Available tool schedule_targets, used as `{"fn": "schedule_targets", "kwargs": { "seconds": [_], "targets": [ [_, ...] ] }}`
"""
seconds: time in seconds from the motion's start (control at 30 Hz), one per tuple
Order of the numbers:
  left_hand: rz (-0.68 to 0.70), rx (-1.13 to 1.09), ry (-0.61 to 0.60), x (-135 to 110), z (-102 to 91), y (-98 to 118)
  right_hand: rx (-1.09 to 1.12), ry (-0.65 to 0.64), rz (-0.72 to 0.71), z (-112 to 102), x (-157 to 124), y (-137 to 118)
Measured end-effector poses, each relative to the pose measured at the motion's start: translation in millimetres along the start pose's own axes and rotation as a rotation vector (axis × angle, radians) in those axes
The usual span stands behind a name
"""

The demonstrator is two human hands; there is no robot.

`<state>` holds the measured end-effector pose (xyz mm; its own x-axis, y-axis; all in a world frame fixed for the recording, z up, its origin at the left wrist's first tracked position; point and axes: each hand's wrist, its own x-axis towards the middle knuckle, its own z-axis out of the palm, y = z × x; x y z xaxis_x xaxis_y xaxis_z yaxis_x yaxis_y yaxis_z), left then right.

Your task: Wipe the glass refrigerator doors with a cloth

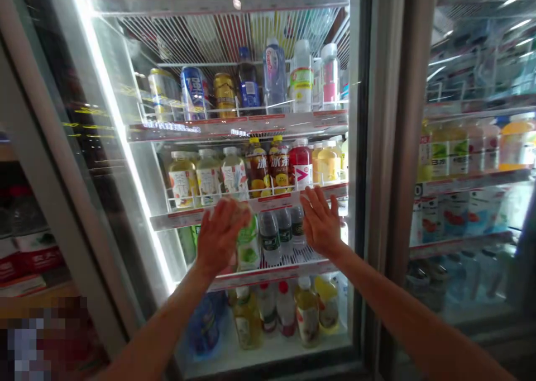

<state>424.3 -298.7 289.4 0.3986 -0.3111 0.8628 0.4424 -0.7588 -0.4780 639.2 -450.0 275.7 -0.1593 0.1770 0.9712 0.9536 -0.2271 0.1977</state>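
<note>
Both of my hands are raised in front of a lit drinks fridge. My left hand [221, 233] is blurred, its fingers bent over a small pale crumpled thing [242, 209] that looks like a cloth. Behind it stands a bottle with a green label [249, 247]. My right hand [320, 222] holds nothing; its fingers are stretched upward, near the shelf's front edge [272, 203]. Close to it are clear water bottles [270, 238] and a red bottle with a white label [301, 163]. Whether either hand touches glass, I cannot tell.
Cans [193, 93] and bottles fill the shelf above. More bottles [307, 314] stand at the bottom. A metal door frame [387, 146] runs up the right side, with another stocked fridge beyond it. A bright light strip [121, 129] lines the left.
</note>
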Motion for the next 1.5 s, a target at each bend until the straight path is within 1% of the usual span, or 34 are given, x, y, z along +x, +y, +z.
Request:
{"fn": "schedule_targets", "kwargs": {
  "seconds": [0.03, 0.07, 0.1, 0.2, 0.23, 0.27, 0.3, 0.37, 0.4, 0.43, 0.47, 0.53, 0.57, 0.6, 0.63, 0.67, 0.73, 0.77, 0.8, 0.83, 0.9, 0.93, 0.97, 1.0, 1.03, 1.13, 1.17, 1.2, 1.23, 1.33, 1.37, 1.4, 1.43, 1.5],
  "targets": [
    [-0.122, 0.030, 0.047, 0.4, 0.3, 0.0, 0.004, 0.008, 0.001, 0.5, -0.5, -0.2],
    [-0.176, 0.040, 0.062, 0.1, 0.8, 1.5, 0.007, 0.018, 0.003, 1.0, -0.8, -0.4],
    [-0.144, 0.025, 0.044, -1.3, 1.3, 4.0, 0.009, 0.024, 0.005, 1.3, -0.9, -0.6],
    [0.223, -0.062, -0.101, -8.5, 0.8, 8.1, 0.017, 0.039, 0.005, 1.3, -0.5, -1.1],
    [0.275, -0.061, -0.117, -9.7, -0.5, 5.8, 0.020, 0.041, 0.000, 1.1, -0.2, -1.3],
    [0.240, -0.038, -0.100, -9.2, -2.3, 1.7, 0.022, 0.041, -0.002, 1.0, 0.0, -1.5],
    [0.124, 0.004, -0.054, -7.3, -4.3, -3.3, 0.020, 0.039, -0.003, 0.9, 0.1, -1.7],
    [-0.195, 0.093, 0.079, -1.0, -7.4, -10.9, 0.009, 0.039, 0.000, 1.1, -0.1, -2.1],
    [-0.302, 0.120, 0.133, 1.3, -7.8, -11.6, 0.003, 0.040, 0.004, 1.4, -0.3, -2.2],
    [-0.321, 0.125, 0.152, 1.8, -7.3, -10.0, -0.002, 0.041, 0.006, 1.7, -0.6, -2.3],
    [-0.248, 0.109, 0.132, 0.0, -6.2, -6.8, -0.004, 0.042, 0.007, 1.9, -0.8, -2.3],
    [0.028, 0.045, 0.013, -9.6, -3.6, -1.3, 0.001, 0.044, 0.005, 2.0, -0.8, -2.0],
    [0.130, 0.018, -0.045, -15.9, -3.0, -1.4, 0.007, 0.044, 0.000, 1.9, -0.7, -1.9],
    [0.163, 0.010, -0.075, -21.8, -3.1, -4.2, 0.013, 0.047, -0.004, 1.7, -0.5, -1.7],
    [0.111, 0.024, -0.065, -26.6, -3.8, -9.2, 0.017, 0.050, -0.008, 1.5, -0.4, -1.7],
    [-0.011, 0.056, -0.019, -29.5, -4.9, -15.0, 0.018, 0.051, -0.012, 1.4, -0.2, -1.8],
    [-0.308, 0.126, 0.126, -30.2, -6.3, -22.6, 0.013, 0.052, -0.009, 1.8, -0.3, -2.1],
    [-0.417, 0.148, 0.187, -29.0, -5.9, -21.5, 0.007, 0.054, -0.004, 2.2, -0.5, -2.3],
    [-0.460, 0.149, 0.208, -27.8, -4.5, -16.8, 0.003, 0.058, 0.002, 2.6, -0.8, -2.5],
    [-0.425, 0.128, 0.189, -27.5, -2.3, -9.4, -0.001, 0.059, 0.006, 3.0, -1.1, -2.5],
    [-0.208, 0.055, 0.073, -31.5, 2.6, 6.1, -0.004, 0.068, 0.008, 3.3, -1.5, -2.2],
    [-0.104, 0.027, 0.019, -36.1, 3.9, 10.0, -0.001, 0.070, 0.004, 3.1, -1.6, -2.0],
    [-0.042, 0.016, -0.016, -42.0, 3.8, 9.7, 0.003, 0.072, -0.001, 2.8, -1.5, -1.8],
    [-0.048, 0.030, -0.020, -48.6, 2.2, 5.0, 0.007, 0.074, -0.006, 2.4, -1.3, -1.7],
    [-0.131, 0.064, 0.002, -55.2, -0.7, -3.0, 0.009, 0.074, -0.010, 2.0, -1.0, -1.9],
    [-0.562, 0.177, 0.161, -66.4, -10.0, -26.7, 0.000, 0.075, -0.001, 1.6, -0.1, -3.4],
    [-0.649, 0.184, 0.202, -66.2, -10.9, -28.0, -0.005, 0.075, 0.006, 1.7, 0.1, -4.0],
    [-0.665, 0.172, 0.213, -64.2, -10.1, -24.8, -0.009, 0.078, 0.011, 2.0, 0.1, -4.3],
    [-0.599, 0.140, 0.189, -61.2, -7.9, -17.8, -0.011, 0.082, 0.014, 2.2, 0.1, -4.4],
    [-0.239, 0.027, 0.048, -53.2, 0.9, 4.3, -0.003, 0.094, 0.003, 2.5, -0.4, -3.1],
    [-0.162, 0.012, 0.020, -53.1, 2.0, 5.3, 0.002, 0.095, -0.003, 2.5, -0.6, -2.4],
    [-0.142, 0.015, 0.008, -54.6, 1.5, 1.6, 0.005, 0.094, -0.009, 2.5, -0.8, -1.9],
    [-0.195, 0.037, 0.018, -57.5, -0.6, -6.1, 0.006, 0.093, -0.012, 2.5, -0.9, -1.6],
    [-0.468, 0.106, 0.121, -64.6, -6.6, -26.8, 0.005, 0.094, -0.008, 2.8, -1.0, -1.9]
  ]
}}
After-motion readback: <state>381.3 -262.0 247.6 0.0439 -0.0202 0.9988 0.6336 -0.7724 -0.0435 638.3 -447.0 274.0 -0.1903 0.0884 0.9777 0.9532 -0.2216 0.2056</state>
